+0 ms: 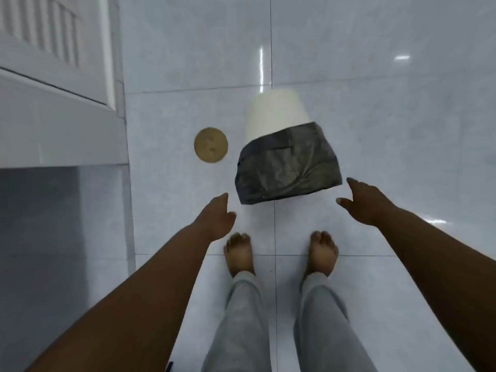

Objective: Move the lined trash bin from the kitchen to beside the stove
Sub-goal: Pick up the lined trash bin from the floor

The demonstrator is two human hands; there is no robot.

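Flanking the trash bin [276, 122] — left hand [217, 217], right hand [365, 200] spread, seemingly not touching — empty.

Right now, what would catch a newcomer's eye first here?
The white bin with its black liner stands on the pale tiled floor, centre frame. The left hand and right hand flank it, open, not touching. A round brass drain cover lies left of it.
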